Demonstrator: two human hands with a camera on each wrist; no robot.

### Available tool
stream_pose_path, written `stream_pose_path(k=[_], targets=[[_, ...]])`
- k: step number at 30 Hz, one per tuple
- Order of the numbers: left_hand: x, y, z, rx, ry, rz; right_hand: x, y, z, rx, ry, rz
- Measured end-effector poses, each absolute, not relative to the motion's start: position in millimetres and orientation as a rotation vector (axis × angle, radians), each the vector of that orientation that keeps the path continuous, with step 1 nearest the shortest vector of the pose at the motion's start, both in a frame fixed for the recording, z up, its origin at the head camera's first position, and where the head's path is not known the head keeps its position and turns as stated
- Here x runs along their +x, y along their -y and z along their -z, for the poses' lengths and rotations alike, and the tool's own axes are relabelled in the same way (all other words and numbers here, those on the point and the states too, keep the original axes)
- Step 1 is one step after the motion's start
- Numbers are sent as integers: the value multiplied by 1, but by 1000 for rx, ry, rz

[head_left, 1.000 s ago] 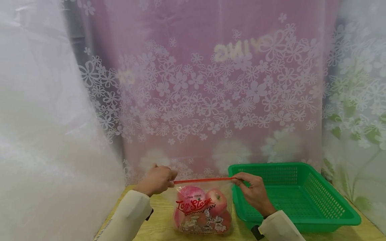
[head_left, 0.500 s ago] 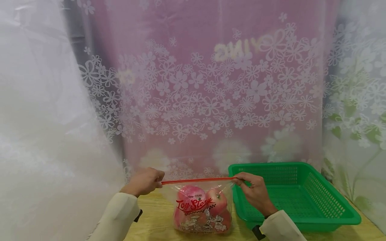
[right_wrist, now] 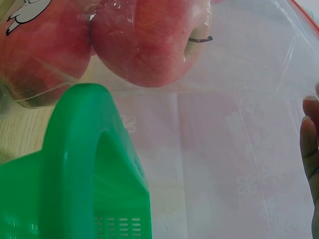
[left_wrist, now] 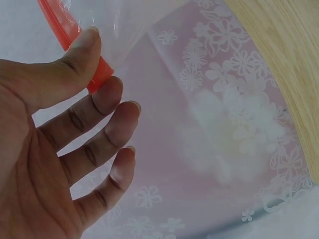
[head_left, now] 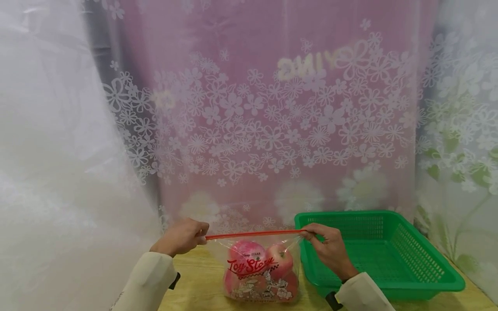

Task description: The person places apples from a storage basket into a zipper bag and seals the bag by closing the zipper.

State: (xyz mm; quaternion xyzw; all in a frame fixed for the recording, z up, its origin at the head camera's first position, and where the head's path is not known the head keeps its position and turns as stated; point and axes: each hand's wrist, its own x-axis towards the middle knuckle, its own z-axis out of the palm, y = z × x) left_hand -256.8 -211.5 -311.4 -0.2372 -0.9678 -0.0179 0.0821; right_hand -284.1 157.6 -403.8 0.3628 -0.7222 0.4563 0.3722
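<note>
A clear zip bag [head_left: 261, 272] with red "Toy Story" print stands on the table, holding several red apples [head_left: 281, 259]. Its red zip strip [head_left: 253, 234] is stretched nearly level between both hands. My left hand [head_left: 183, 237] pinches the strip's left end; in the left wrist view the thumb lies over the red strip [left_wrist: 101, 74] and the other fingers are loosely bent. At the strip's right end, my right hand [head_left: 327, 244] pinches the corner between thumb and fingers. The right wrist view shows an apple [right_wrist: 149, 40] through the plastic and only the edge of the fingers [right_wrist: 309, 134].
A green plastic basket [head_left: 428, 286] with slotted walls stands just right of the bag, its rim near the right wrist. The pale wood table [head_left: 194, 280] lies underneath. Flowered plastic curtains [head_left: 253, 129] hang behind and at both sides.
My left hand has moved left along the red strip to its left end, mostly in the first half second, uncovering more of it. The right hand, bag and basket stay in place.
</note>
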Motion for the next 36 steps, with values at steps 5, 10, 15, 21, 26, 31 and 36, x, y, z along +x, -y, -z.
stream_pose_path(k=[5, 10, 15, 21, 26, 31, 36], targets=[[-257, 214, 316, -725, 2851, 63, -284, -157, 403, 938, 1836, -1176], [-257, 218, 323, -728, 2802, 132, -283, -156, 402, 946, 1828, -1187], [-256, 221, 333, -704, 2737, 240, -282, -156, 404, 930, 1836, -1190], [-253, 221, 352, -588, 2646, 493, -282, -156, 406, 929, 1835, -1206], [-249, 216, 365, -449, 2547, 694, -278, -155, 404, 926, 1818, -1220], [-243, 210, 368, -373, 2443, 825, -263, -150, 391, 911, 1805, -1213], [-232, 208, 365, -371, 2385, 991, -245, -146, 379, 910, 1838, -1181]])
